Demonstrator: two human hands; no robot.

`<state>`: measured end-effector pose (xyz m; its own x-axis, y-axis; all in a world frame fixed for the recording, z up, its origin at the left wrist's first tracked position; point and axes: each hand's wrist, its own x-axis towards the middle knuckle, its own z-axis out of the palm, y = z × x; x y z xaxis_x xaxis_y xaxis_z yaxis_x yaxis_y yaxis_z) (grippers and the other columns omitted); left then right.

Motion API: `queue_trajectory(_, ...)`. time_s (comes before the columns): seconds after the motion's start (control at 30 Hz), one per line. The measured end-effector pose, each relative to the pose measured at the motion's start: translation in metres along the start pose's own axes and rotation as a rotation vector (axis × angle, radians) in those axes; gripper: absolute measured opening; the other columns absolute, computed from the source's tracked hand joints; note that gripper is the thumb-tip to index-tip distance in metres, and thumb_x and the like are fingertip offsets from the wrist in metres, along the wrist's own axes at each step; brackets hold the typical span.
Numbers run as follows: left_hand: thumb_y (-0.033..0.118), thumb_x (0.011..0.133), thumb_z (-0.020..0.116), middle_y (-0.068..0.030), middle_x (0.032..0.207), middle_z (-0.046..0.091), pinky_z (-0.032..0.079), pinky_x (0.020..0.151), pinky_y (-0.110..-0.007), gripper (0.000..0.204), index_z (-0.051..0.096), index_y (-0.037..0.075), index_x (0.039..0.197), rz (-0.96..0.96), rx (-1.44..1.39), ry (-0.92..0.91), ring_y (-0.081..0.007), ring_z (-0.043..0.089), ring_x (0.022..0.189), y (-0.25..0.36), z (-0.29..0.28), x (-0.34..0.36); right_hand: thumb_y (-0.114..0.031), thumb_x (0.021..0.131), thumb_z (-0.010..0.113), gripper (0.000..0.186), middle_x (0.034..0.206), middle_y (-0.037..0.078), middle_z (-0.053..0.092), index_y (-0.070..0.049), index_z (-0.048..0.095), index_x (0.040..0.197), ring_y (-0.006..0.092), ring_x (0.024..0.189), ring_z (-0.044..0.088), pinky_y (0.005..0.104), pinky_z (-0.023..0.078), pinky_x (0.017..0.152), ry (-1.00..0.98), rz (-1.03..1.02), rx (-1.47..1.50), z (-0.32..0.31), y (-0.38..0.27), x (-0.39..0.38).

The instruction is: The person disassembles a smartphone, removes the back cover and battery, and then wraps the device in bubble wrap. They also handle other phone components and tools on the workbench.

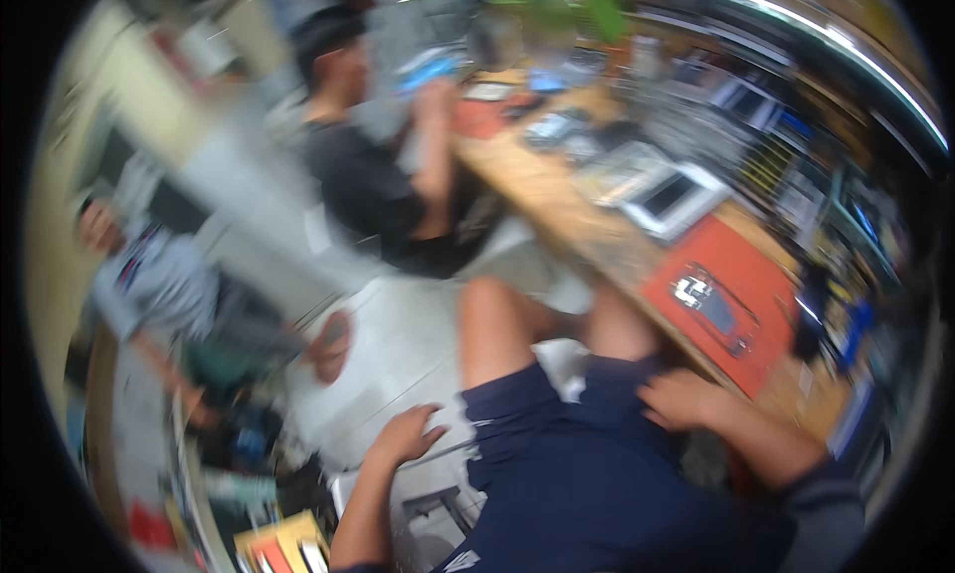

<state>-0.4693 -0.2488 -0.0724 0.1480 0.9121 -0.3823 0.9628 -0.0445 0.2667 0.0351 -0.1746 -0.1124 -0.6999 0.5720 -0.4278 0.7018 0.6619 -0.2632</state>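
My left hand (406,435) hangs in the air over the floor, left of my dark blue shorts (597,454). Its thumb stands apart from the fingers and nothing shows in it. My right hand (680,399) is at the right leg of the shorts, near the workbench edge. Its fingers look bent, but blur hides whether they grip the cloth. Closest to that hand on the bench is a red mat (734,253), bearing an opened phone-like device (718,314) with bare inner parts. Neither hand touches it.
The wooden workbench (532,180) also carries a white-framed tablet-like device (678,199) and cluttered tools and parts. One person in black (368,175) sits at its far end. Another in a light shirt (164,285) is at the left, near a cluttered counter. Tiled floor (383,349) lies between.
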Motion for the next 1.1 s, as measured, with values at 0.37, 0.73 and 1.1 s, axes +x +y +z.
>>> queue_trajectory(0.37, 0.027, 0.09, 0.081, -0.0238, 0.122, 0.071, 0.056, 0.093, -0.05, 0.059, 0.058, 0.005, 0.139, 0.07, 0.136, -0.056, -0.0424, 0.07, 0.107, -0.011, 0.009, 0.012, -0.027, 0.091, 0.073, 0.037, 0.094, 0.023, 0.075, 0.003, 0.068, 0.113, 0.0423, 0.086, 0.075, 0.0541, 0.059, 0.074, 0.09, 0.077, 0.085, -0.009, -0.012, 0.003)
queue_trajectory(0.73, 0.036, 0.097, 0.072, -0.0211, 0.128, 0.067, 0.052, 0.101, -0.043, 0.061, 0.053, 0.011, 0.15, 0.061, -0.36, 0.139, -0.0318, 0.065, 0.112, 0.023, -0.006, 0.007, -0.028, 0.094, 0.073, 0.04, 0.11, 0.024, 0.073, 0.003, 0.067, 0.119, 0.041, 0.102, 0.075, 0.0514, 0.06, 0.086, 0.05, -0.029, 0.093, 0.003, -0.002, 0.017)
queue_trajectory(1.1, 0.025, 0.091, 0.079, -0.0231, 0.115, 0.07, 0.056, 0.091, -0.051, 0.055, 0.058, 0.004, 0.137, 0.175, -0.42, 0.207, -0.0439, 0.069, 0.105, 0.061, 0.003, 0.011, -0.028, 0.097, 0.069, 0.039, 0.112, 0.022, 0.071, -0.001, 0.063, 0.124, 0.0405, 0.102, 0.073, 0.0509, 0.059, 0.088, 0.068, -0.002, 0.107, 0.007, -0.005, 0.011)
